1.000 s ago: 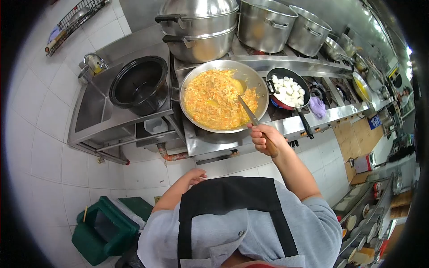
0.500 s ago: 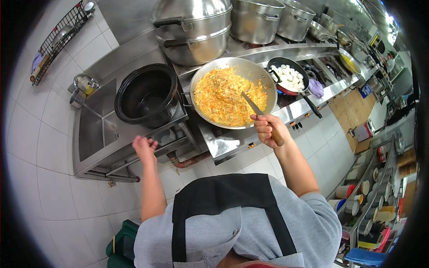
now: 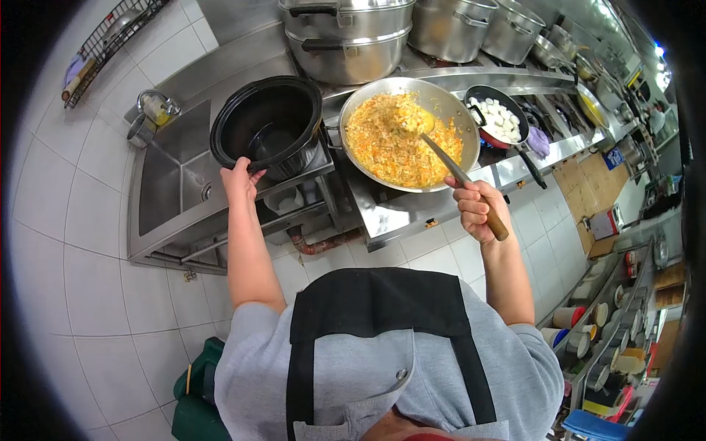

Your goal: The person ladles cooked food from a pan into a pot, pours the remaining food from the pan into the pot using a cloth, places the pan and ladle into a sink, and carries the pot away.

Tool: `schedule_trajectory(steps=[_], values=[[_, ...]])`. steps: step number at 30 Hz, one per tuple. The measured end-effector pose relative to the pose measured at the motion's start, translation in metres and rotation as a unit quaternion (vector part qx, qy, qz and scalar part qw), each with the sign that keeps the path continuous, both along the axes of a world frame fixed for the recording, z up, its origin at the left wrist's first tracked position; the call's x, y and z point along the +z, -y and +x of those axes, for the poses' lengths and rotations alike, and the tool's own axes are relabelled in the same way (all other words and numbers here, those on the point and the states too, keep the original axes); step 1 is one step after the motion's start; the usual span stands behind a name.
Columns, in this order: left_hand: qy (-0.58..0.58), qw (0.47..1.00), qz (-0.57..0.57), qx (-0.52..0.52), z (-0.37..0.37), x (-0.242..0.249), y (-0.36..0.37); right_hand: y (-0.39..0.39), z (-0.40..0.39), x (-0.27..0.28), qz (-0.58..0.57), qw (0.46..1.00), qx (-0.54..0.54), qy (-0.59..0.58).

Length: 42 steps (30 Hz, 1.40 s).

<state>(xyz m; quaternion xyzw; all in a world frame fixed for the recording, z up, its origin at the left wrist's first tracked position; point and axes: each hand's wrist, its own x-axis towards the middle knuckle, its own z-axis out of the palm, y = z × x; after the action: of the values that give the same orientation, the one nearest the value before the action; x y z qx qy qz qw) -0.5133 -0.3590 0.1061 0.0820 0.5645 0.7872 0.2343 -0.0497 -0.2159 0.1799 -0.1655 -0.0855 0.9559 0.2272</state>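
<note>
My right hand (image 3: 478, 209) is closed round the wooden handle of a metal ladle (image 3: 446, 162). Its head is heaped with an orange and yellow shredded food mixture (image 3: 404, 154), which fills much of a wide steel pan (image 3: 471, 147) on the stove. To the left, my left hand (image 3: 240, 180) grips the near rim of a deep black pot (image 3: 266, 121) with thumb and fingers. That pot stands between the sink and the pan, its inside dark and shiny.
A black frying pan (image 3: 526, 121) with white pieces sits on a burner at right. Large steel pots (image 3: 353, 51) line the back. At left is a steel sink (image 3: 165, 184) with a tap (image 3: 165, 103). A crowded shelf (image 3: 599, 338) stands far right.
My left hand has gone from hovering in front of the black pot to holding its rim. The ladle has come up loaded with food. The whole view has shifted slightly.
</note>
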Motion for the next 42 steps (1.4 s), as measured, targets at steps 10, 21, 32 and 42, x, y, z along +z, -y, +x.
schedule_trajectory(steps=[10,21,32,42], values=[[-0.028,0.998,-0.056,-0.019,-0.031,-0.009,0.006,-0.008,0.015,-0.005,0.007,1.0,0.019,-0.009],[-0.1,0.974,-0.033,0.2,0.023,-0.014,-0.016,-0.017,0.021,-0.03,0.013,0.999,0.034,0.03],[-0.012,0.994,-0.088,0.057,-0.018,-0.007,-0.012,-0.005,0.023,0.01,0.03,0.997,0.066,-0.041],[-0.073,0.996,0.003,0.059,-0.006,0.007,-0.001,0.008,0.019,0.008,0.013,0.997,0.074,0.001]])
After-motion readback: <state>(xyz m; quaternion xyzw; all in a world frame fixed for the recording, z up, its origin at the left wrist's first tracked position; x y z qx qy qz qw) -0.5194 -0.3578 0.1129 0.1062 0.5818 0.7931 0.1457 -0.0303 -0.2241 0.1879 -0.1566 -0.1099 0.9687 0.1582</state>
